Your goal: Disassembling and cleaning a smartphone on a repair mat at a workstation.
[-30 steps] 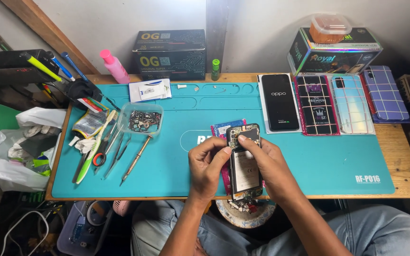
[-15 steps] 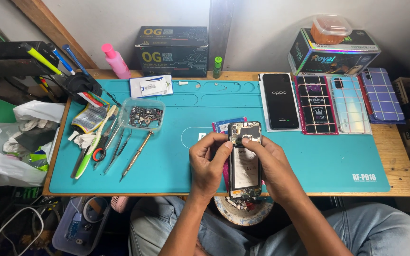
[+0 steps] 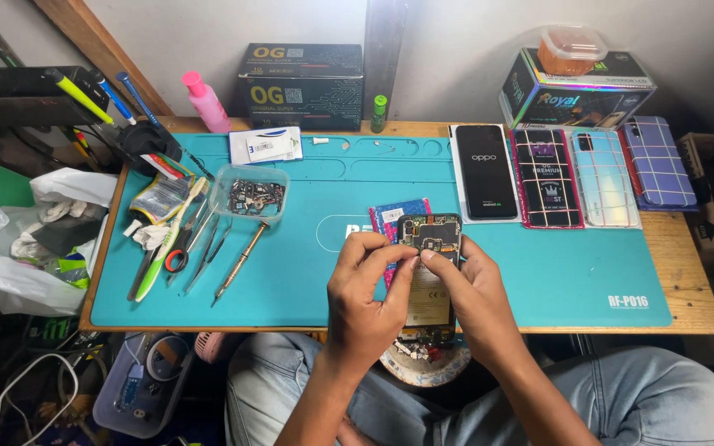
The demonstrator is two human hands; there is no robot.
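Head view, opened phone [image 3: 429,277] between both hands, left hand [image 3: 367,293] and right hand [image 3: 474,297] gripping its sides, fingertips on top.

Matt mat, glossy phones

The teal mat [image 3: 291,281] looks matt and rubbery; phone [image 3: 483,171] glass is glossy; the tub [image 3: 251,192] clear plastic; the table [image 3: 687,272] bare wood.

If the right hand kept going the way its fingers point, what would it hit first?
The right hand points up-left across the opened phone; beyond it the left hand's fingers come first, though depth is unclear.
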